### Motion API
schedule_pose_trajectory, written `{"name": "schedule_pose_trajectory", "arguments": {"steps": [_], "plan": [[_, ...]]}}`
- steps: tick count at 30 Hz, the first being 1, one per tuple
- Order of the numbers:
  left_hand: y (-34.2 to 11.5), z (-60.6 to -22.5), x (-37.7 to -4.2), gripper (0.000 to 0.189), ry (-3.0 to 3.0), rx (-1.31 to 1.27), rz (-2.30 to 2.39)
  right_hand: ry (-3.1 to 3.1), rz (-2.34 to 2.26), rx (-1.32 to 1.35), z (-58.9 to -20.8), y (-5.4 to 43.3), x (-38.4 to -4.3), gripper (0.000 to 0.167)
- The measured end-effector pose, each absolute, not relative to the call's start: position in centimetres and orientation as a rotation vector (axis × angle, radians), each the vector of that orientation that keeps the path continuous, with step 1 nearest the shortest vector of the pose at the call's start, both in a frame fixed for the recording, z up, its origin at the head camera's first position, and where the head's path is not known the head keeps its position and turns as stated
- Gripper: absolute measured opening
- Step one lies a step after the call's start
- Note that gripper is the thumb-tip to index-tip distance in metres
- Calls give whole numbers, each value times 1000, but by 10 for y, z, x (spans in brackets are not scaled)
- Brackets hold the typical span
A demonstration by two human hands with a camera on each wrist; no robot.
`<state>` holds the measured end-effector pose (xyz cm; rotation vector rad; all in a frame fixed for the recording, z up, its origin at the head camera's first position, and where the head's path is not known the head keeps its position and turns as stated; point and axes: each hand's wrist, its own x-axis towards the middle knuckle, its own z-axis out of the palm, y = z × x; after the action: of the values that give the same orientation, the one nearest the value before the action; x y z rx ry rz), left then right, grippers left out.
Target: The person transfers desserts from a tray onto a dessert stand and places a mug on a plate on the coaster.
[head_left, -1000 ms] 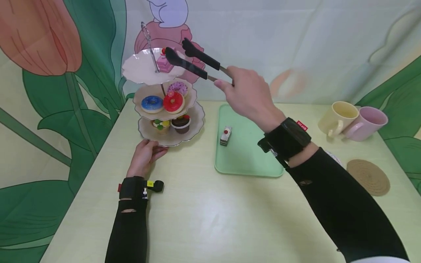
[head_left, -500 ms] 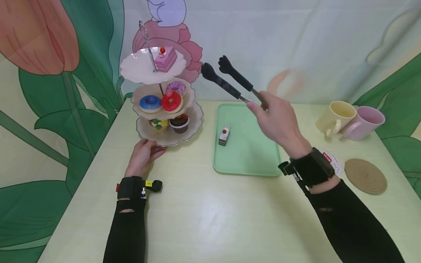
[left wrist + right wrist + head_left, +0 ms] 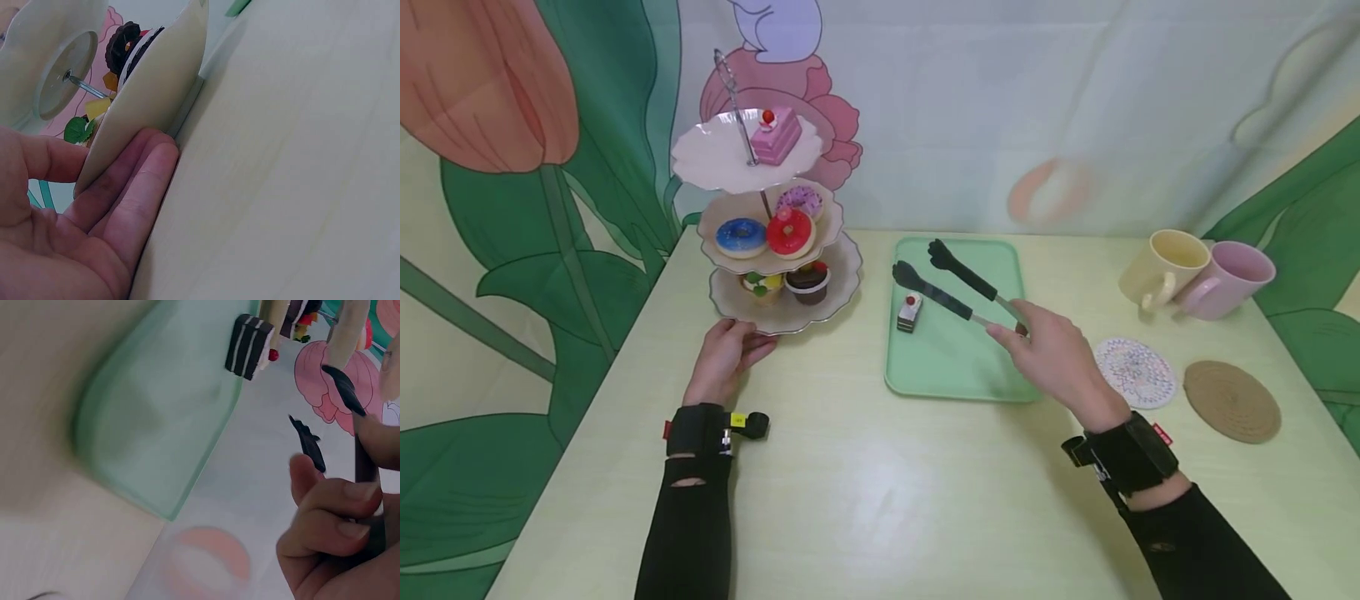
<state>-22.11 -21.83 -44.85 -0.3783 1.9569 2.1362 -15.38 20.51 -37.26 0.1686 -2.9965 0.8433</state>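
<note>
My left hand pinches the rim of the lowest plate of a three-tier cake stand, thumb above and fingers beneath, as the left wrist view shows. Black-tipped tongs are held in my right hand, their arms spread with nothing between the tips. Below and beside the tips, a small toy cake slice with dark and white layers lies on a green tray. A pink cake slice sits on the stand's top plate. The middle plate bears a blue donut, a red donut and a purple donut.
Two cupcakes, one a chocolate cupcake, sit on the lowest plate. At the right stand a yellow mug and a pink mug. A patterned coaster and a brown woven coaster lie in front of them.
My right hand has moved the tongs away from the top plate, rightward and down, to over the green tray. The pink cake slice stays on the top plate. My left hand keeps its hold.
</note>
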Motion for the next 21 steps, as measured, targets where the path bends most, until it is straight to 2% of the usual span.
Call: {"name": "schedule_pose_trajectory", "arguments": {"steps": [8, 21], "plan": [[-218, -450, -222, 44, 1972, -371, 2125, -3104, 744, 228, -389, 217, -134, 66], [-220, -451, -220, 44, 1967, -357, 2127, -3144, 727, 237, -405, 208, -128, 65]]}}
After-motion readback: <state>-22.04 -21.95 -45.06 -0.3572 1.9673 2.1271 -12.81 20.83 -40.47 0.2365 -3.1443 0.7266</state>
